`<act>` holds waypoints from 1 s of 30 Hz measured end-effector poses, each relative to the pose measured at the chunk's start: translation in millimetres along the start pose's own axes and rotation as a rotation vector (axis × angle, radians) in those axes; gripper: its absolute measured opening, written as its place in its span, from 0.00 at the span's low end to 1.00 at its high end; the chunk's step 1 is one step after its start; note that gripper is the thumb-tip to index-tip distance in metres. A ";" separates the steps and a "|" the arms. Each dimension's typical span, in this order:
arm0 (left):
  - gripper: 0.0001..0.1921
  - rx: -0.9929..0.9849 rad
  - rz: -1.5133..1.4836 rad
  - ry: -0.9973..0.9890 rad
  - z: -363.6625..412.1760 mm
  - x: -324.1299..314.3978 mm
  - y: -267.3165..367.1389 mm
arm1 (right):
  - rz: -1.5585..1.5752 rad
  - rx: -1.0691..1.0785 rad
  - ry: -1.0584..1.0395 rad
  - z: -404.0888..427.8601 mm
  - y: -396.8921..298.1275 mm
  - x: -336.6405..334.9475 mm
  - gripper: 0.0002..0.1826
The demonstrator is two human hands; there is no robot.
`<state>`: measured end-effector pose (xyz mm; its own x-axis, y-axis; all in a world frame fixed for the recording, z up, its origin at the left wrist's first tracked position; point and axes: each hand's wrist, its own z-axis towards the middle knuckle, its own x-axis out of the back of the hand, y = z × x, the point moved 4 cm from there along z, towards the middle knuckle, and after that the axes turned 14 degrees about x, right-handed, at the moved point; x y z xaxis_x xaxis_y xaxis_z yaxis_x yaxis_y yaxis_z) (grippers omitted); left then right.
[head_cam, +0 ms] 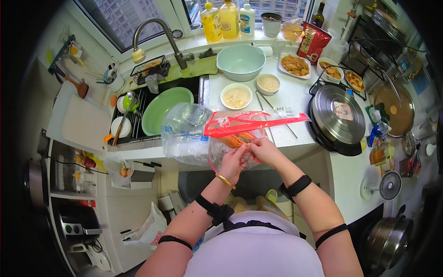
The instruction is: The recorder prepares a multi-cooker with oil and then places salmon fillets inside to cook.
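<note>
My left hand (234, 162) and my right hand (264, 150) meet at the counter's front edge. Between them, their fingertips pinch an orange-brown piece of food (229, 140). It lies in or against a clear plastic bag (215, 157) with a red printed band, which spreads around my fingers; which side of the film the food is on is hard to tell. To the left, a crumpled clear plastic bag (185, 135) with blue print touches this one. Behind the bags stand two white bowls of pale food, the nearer bowl (236, 97) and the farther bowl (268, 85).
A pair of metal chopsticks (282, 119) lies right of the bags. Beyond sits a lidded electric pan (338, 114). The sink holds a green basin (166, 110); a pale green bowl (241, 62) stands at the back, near a plate of orange-brown food (295, 66).
</note>
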<state>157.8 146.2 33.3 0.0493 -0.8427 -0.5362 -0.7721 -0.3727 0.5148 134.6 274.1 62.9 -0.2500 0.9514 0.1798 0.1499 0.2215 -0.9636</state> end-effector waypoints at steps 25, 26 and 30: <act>0.11 0.078 0.168 0.169 22.3 38.4 -6.1 | -0.625 0.209 0.109 0.0 -5.1 -41.9 0.13; 0.11 0.077 0.165 0.168 23.8 39.7 -8.2 | -0.671 0.255 0.134 -0.2 -5.9 -43.2 0.14; 0.10 0.108 0.121 0.141 20.7 33.4 -10.9 | -0.642 0.205 0.073 1.2 -0.5 -42.5 0.13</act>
<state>154.7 130.2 -4.0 0.0345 -0.9275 -0.3722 -0.8408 -0.2283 0.4909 144.1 233.3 55.6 -0.1629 0.6584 0.7348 -0.1931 0.7091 -0.6782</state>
